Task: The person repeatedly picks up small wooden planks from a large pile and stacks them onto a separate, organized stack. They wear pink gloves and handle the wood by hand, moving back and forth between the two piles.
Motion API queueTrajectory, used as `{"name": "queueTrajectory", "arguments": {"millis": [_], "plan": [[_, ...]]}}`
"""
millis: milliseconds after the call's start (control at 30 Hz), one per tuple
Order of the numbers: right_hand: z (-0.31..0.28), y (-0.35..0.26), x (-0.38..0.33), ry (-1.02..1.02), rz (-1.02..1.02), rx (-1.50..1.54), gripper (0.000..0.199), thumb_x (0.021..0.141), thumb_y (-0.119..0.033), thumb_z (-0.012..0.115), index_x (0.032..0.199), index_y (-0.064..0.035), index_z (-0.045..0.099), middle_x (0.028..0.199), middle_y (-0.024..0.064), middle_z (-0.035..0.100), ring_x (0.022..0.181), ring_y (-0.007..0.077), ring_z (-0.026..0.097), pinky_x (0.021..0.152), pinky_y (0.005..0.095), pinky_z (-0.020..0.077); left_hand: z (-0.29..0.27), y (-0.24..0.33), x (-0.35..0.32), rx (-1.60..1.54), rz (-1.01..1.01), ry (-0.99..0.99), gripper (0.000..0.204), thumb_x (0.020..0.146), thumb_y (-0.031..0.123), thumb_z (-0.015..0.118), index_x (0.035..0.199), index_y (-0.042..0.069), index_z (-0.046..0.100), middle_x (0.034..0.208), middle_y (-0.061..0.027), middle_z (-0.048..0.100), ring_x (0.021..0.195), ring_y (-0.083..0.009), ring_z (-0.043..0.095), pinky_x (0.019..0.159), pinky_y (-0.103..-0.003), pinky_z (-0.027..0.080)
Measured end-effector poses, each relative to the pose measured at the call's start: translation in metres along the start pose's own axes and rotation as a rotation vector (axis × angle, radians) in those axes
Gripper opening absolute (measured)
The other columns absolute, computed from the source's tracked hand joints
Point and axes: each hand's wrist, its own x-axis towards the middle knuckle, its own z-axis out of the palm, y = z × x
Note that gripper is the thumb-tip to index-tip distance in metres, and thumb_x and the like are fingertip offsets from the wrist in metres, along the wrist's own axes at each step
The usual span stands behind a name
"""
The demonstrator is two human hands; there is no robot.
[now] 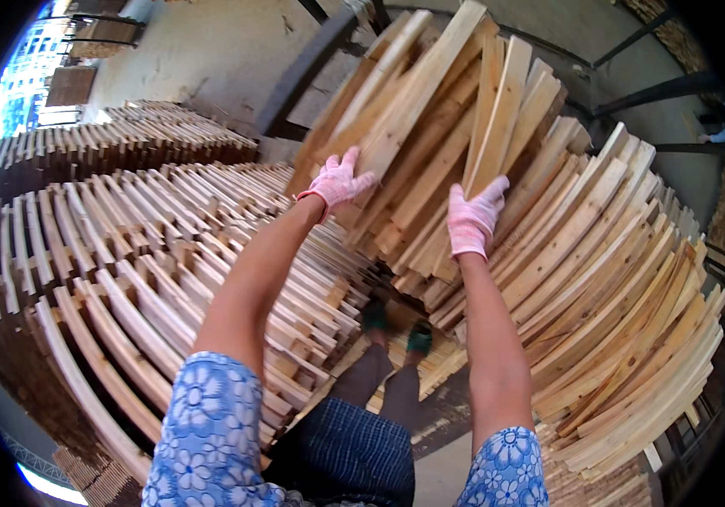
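My left hand [337,182], in a pale pink glove, has its fingers spread at the near end of a long wooden plank [417,89] on the pile ahead. My right hand [475,218], gloved alike, is closed around the near end of a lighter plank [504,110]. That plank lies aslant over the others, and its far end points away from me. Beneath both hands, more loose planks [430,182] lie in an uneven heap. The palm sides of both hands are hidden.
On the left stand neat, spaced layers of wooden strips [117,245]. A high stack of planks [599,262] curves along my right. Dark metal bars [307,68] frame the heap's far side. My feet, in green shoes [419,336], stand in the narrow gap between the stacks.
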Motion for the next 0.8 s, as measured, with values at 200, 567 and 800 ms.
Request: {"name": "queueTrajectory", "arguments": {"millis": [200, 567, 800], "plan": [[-0.004, 0.013, -0.005, -0.016, -0.110, 0.265, 0.111, 0.088, -0.046, 0.074, 0.163, -0.0074, 0.002, 0.157, 0.0377, 0.027, 0.142, 0.0526, 0.035, 0.119, 0.0506, 0.0345, 0.045, 0.009, 0.007, -0.309, 0.037, 0.122, 0.123, 0.078, 0.077, 0.070, 0.165, 0.010, 0.014, 0.158, -0.0318, 0.035, 0.147, -0.0460, 0.035, 0.120, -0.050, 0.032], [0.022, 0.012, -0.033, -0.103, 0.200, 0.905, 0.116, 0.082, -0.047, 0.084, 0.162, 0.0000, 0.014, 0.165, 0.0298, 0.021, 0.153, 0.0410, 0.025, 0.125, 0.0420, 0.0231, 0.047, 0.014, -0.026, -0.674, -0.151, -0.217, 0.126, 0.071, 0.068, 0.084, 0.164, 0.010, 0.022, 0.141, -0.0200, 0.058, 0.120, -0.0286, 0.060, 0.100, -0.041, 0.049], [0.040, 0.013, -0.008, -0.131, 0.189, 0.523, 0.127, 0.069, -0.058, 0.090, 0.155, 0.0069, 0.024, 0.155, 0.0374, 0.028, 0.147, 0.0480, 0.029, 0.121, 0.0463, 0.0315, 0.048, 0.016, -0.014, -0.769, -0.209, -0.138, 0.124, 0.068, 0.061, 0.089, 0.162, 0.006, 0.029, 0.128, -0.0190, 0.064, 0.095, -0.0209, 0.064, 0.076, -0.035, 0.053]]}}
